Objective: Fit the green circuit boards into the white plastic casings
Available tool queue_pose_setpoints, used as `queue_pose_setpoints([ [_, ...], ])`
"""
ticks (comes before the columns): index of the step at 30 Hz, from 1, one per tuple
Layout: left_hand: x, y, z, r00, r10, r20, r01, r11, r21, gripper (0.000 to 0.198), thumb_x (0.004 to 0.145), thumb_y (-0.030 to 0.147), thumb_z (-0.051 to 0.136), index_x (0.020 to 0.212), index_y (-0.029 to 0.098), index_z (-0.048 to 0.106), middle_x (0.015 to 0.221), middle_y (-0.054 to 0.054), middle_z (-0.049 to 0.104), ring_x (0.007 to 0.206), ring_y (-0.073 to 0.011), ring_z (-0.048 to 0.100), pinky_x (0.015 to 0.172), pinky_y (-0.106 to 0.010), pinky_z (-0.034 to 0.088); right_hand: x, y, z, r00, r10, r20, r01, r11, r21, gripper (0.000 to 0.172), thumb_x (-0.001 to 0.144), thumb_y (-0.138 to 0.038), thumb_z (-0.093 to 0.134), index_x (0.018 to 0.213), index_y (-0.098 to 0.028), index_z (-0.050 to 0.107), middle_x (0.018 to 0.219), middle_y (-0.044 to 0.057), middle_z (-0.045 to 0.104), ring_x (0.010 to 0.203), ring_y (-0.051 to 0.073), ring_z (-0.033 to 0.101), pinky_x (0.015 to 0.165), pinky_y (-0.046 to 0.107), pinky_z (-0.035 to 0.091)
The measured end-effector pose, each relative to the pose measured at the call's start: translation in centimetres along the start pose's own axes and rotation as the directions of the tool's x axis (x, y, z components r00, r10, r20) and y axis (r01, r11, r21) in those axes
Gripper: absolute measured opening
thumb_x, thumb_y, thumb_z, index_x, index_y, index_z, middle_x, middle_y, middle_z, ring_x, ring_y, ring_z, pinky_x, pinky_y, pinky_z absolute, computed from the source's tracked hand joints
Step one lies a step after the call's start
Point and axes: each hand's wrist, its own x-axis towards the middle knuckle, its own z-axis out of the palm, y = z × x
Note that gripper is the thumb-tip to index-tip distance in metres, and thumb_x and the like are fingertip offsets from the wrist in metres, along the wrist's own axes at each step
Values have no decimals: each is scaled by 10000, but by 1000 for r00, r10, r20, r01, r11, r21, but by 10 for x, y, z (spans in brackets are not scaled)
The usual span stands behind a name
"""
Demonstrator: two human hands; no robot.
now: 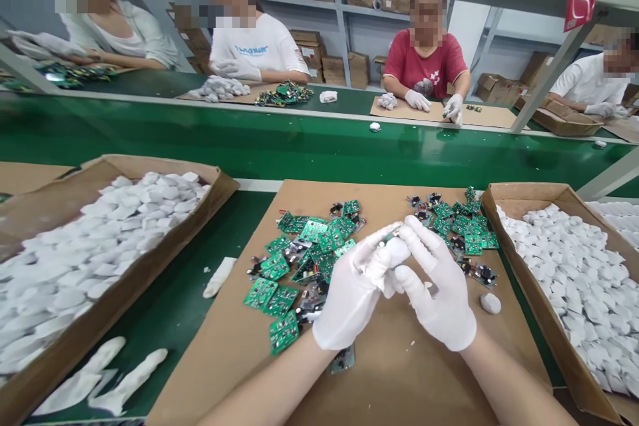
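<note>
Cardboard boxes [150, 166] either side, heaped with smooth white shells [100, 239]; gloved left hand [349, 296] and right hand [442, 293] pinch one rounded shell [397, 251] together.

This is a factory assembly line. A green conveyor belt [299, 146] runs between rows of seated, gloved workers [424, 63]. Near lie circuit boards [309, 246] and boxes [529, 196] of white parts [574, 266]. Far shelves [299, 1] hold cartons [312, 53].

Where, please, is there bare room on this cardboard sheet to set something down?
Bare: the cardboard sheet at its near left corner and between the forearms. Crowded: the middle, where the left board pile and right board pile flank the left hand and right hand gripping a white shell.
</note>
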Motion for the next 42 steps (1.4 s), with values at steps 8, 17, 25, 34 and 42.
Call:
queue_pose_setpoints([
  [8, 1, 9, 1, 994, -97, 41, 98, 995, -24, 588, 697, 521, 764, 1121, 119, 695, 512, 25, 539, 430, -82, 475, 433, -207, 356, 1, 7, 1, 998, 35, -51, -30, 996, 82, 389, 950, -294, 562, 1330, -376, 538, 1232, 57, 587, 1115, 222, 615, 947, 401, 544],
  [17, 15, 7, -10, 946, -216, 240, 232, 972, -39, 383, 805, 504, 638, 831, 124, 683, 557, -4, 580, 459, -101, 520, 481, -230, 375, 19, 15, -20, 972, -89, 217, 92, 996, -3, 605, 960, -389, 533, 1507, -363, 276, 1146, 69, 653, 1032, 229, 639, 879, 397, 553],
  [25, 23, 6, -15, 868, -301, 394, 368, 924, -104, 578, 825, 657, 494, 906, 120, 691, 723, -58, 659, 420, -109, 551, 415, -229, 322, 12, 23, -21, 983, 44, 180, -49, 998, 27, 527, 936, -388, 578, 1439, -325, 435, 1012, 52, 645, 902, 196, 625, 813, 370, 544],
  [34, 38, -7, -25, 984, 169, 48, -99, 307, 946, 479, 923, 295, 429, 1337, 88, 551, 1192, -166, 696, 1066, -255, 650, 988, -367, 449, 75, 82, -16, 791, 582, 187, -534, 807, -252, 389, 947, -377, 505, 1246, -174, 646, 1071, 79, 717, 897, 186, 660, 809, 318, 543],
  [42, 64, -12, -56, 944, 317, 89, -28, -192, 981, 530, 880, 166, 416, 1393, 51, 489, 1475, -212, 468, 1290, -347, 482, 1046, -457, 396, 133, 155, -4, 723, 666, 181, -462, 662, -590, 328, 938, -335, 597, 1220, -168, 578, 1235, 93, 600, 1047, 225, 625, 880, 439, 543],
])
